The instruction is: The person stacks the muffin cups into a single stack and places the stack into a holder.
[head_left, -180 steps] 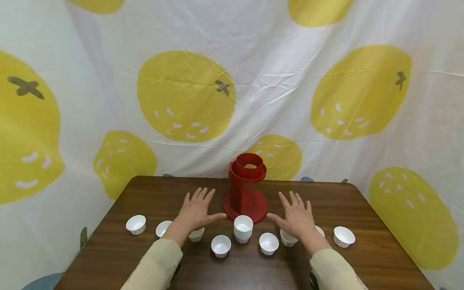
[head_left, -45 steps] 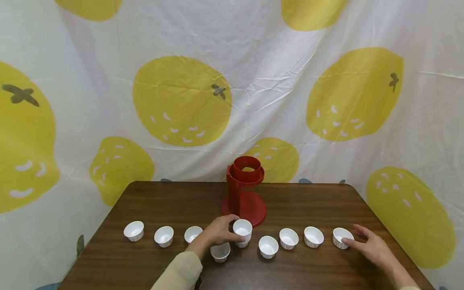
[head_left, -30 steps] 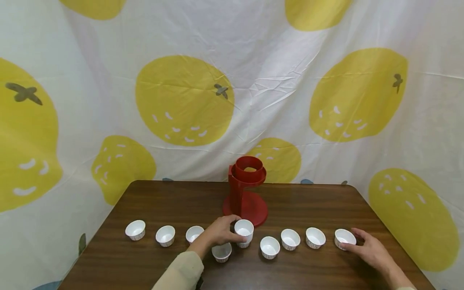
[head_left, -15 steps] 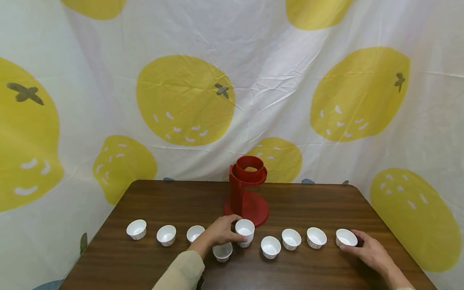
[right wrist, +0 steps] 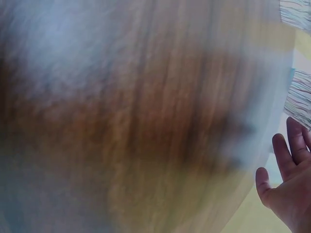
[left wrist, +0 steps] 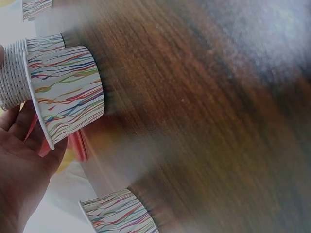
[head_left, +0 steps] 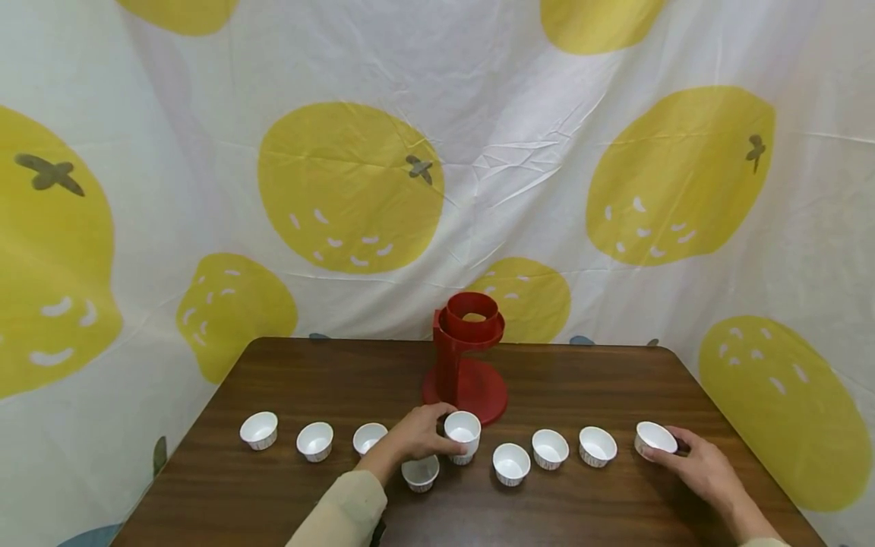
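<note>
My left hand (head_left: 418, 437) grips a stack of nested white paper baking cups (head_left: 462, 428) in front of the red stand, thumb on the near side. In the left wrist view the stacked rims (left wrist: 13, 77) show between the fingers, behind a single cup (left wrist: 68, 92) with wavy coloured lines. At the right end of the row, my right hand (head_left: 704, 463) pinches one white baking cup (head_left: 655, 436) between thumb and fingers; it tilts slightly, close over the table. The right wrist view catches that hand (right wrist: 291, 179) beside a patterned cup wall (right wrist: 299, 97).
A red stand (head_left: 472, 387) with a ring-shaped holder on top stands behind the stack. Several single cups spread out on each side, among them a left-end cup (head_left: 259, 430) and a near cup (head_left: 511, 463). Lemon-print cloth (head_left: 506, 152) hangs behind the brown table (head_left: 328, 372).
Both hands, spread over the row six seconds ago, have gone to cups: the left to the stack, the right to the right-end cup. In the last half second that cup has risen and tilted slightly.
</note>
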Demonstrator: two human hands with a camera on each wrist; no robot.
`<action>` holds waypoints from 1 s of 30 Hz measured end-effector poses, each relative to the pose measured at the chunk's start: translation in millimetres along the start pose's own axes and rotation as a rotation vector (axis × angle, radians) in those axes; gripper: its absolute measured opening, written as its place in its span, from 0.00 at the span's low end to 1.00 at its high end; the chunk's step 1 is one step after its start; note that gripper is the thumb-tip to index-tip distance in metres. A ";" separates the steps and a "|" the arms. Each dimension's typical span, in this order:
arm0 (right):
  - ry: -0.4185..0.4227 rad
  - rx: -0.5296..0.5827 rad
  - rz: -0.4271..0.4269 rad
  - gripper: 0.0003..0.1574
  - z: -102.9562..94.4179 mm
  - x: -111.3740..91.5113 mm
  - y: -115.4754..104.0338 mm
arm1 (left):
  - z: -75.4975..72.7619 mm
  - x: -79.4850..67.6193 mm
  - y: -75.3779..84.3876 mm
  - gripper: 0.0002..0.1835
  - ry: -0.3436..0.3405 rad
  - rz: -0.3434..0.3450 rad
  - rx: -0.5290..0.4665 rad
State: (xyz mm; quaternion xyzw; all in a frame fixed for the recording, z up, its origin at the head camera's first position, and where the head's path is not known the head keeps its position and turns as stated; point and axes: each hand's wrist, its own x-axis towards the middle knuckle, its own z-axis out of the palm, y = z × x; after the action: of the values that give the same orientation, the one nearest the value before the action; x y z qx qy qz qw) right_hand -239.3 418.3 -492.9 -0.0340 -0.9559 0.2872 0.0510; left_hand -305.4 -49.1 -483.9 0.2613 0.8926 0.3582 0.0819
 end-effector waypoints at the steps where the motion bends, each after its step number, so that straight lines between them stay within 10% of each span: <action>1: 0.005 0.003 0.001 0.50 -0.4 0.3 -1.1 | 0.0 -0.2 0.1 0.33 -0.001 -0.001 0.002; 30: 0.086 0.203 -0.011 0.48 8.9 15.1 -72.1 | 0.1 1.5 0.6 0.33 -0.017 0.005 0.018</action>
State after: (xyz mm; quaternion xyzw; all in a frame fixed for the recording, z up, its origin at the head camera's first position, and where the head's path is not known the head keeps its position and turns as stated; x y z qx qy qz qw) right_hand -257.9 354.9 -459.3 -0.0358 -0.9190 0.3805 0.0968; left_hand -306.4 -47.9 -483.5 0.2670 0.8944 0.3482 0.0861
